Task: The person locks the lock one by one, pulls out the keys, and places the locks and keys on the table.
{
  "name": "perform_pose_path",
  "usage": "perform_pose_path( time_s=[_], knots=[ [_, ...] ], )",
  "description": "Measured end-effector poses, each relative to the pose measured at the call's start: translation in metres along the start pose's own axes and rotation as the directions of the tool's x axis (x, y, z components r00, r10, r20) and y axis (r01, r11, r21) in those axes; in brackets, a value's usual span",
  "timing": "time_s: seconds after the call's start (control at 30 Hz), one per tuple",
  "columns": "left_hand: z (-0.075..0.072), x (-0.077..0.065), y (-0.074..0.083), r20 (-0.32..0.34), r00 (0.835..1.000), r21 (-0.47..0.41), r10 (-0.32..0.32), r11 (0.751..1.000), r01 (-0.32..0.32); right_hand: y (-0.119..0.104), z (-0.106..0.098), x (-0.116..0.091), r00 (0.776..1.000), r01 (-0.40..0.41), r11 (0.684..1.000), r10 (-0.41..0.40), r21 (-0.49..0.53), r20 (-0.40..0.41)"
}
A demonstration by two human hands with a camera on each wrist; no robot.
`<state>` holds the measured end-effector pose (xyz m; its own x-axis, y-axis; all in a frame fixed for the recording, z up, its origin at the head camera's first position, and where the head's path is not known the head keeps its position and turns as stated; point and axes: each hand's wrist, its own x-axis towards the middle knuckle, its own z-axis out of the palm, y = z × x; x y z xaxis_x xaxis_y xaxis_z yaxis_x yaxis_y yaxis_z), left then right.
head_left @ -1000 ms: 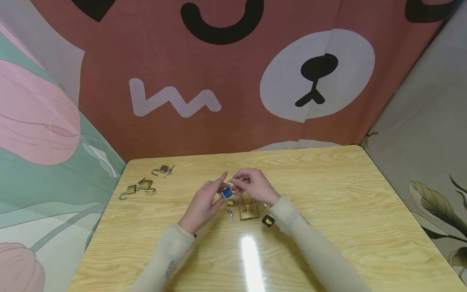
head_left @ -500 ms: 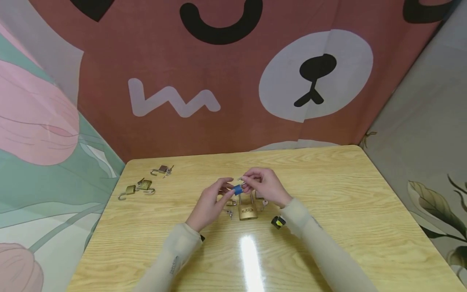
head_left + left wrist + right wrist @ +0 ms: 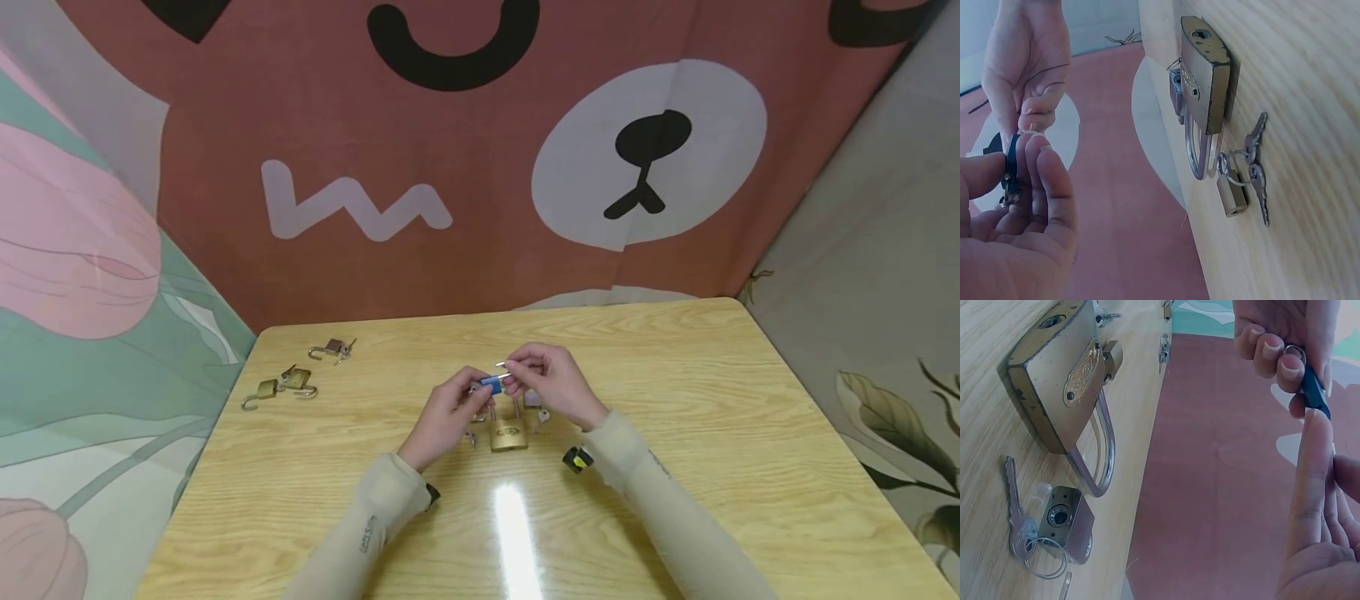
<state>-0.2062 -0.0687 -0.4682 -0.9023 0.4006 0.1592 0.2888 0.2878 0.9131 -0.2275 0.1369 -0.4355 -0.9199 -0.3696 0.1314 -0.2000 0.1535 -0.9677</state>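
Note:
My left hand (image 3: 447,417) pinches a small blue padlock (image 3: 491,384) above the table. In the left wrist view the thumb and fingers grip the padlock's body (image 3: 1011,164), and a small ring (image 3: 1010,198) hangs from it. My right hand (image 3: 553,383) pinches its silver shackle (image 3: 501,364), one end of which sticks out free beyond the fingertips. Below the hands, a large brass padlock (image 3: 508,435) lies on the table. Next to it are a small brass padlock (image 3: 1232,195) with keys (image 3: 1259,187) and a silver padlock (image 3: 1067,519) with a key (image 3: 1017,515).
At the table's back left lie a brown open padlock (image 3: 333,346) with keys and two brass open padlocks, one farther left (image 3: 267,389) and one beside it (image 3: 298,378). A patterned cloth (image 3: 360,283) hangs behind the table (image 3: 720,467).
Both hands have moved right with the blue padlock and turned it. The silver shackle now points toward the right hand, its free end showing more. The padlocks on the table have not moved.

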Motion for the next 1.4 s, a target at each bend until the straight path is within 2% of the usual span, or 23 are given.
perform_pose_path(
  time_s=[0.07,0.27,0.53,0.8,1.03,1.27,1.4],
  knots=[
    [0.000,0.000,0.001,-0.010,1.000,0.007,-0.001,1.000,0.001,0.000,-0.001,-0.001,1.000,-0.004,1.000,0.004,0.008,0.006],
    [0.001,0.001,0.001,-0.028,0.999,0.004,-0.025,1.000,0.025,0.023,-0.003,0.005,1.000,-0.011,1.000,0.011,0.017,0.010],
    [0.003,0.002,0.002,-0.054,0.996,-0.005,-0.077,0.997,0.076,0.031,-0.007,0.003,0.999,0.043,0.998,-0.044,0.036,0.028],
    [-0.003,-0.005,0.035,-0.041,0.995,-0.036,-0.089,0.995,0.088,0.030,-0.008,-0.001,0.998,0.004,0.998,-0.009,0.069,0.065],
    [0.000,0.001,-0.002,-0.026,0.996,-0.097,-0.083,0.992,0.080,0.036,-0.007,-0.003,0.999,0.006,0.996,-0.010,0.084,0.053],
    [0.000,0.003,-0.001,-0.008,0.997,-0.114,-0.076,0.991,0.075,0.038,-0.007,-0.004,0.999,0.010,0.998,-0.012,0.059,0.030],
    [0.000,0.003,-0.001,0.009,0.998,-0.128,-0.065,0.990,0.065,0.042,-0.005,-0.004,0.999,0.032,0.995,-0.032,0.090,0.008]
  ],
)
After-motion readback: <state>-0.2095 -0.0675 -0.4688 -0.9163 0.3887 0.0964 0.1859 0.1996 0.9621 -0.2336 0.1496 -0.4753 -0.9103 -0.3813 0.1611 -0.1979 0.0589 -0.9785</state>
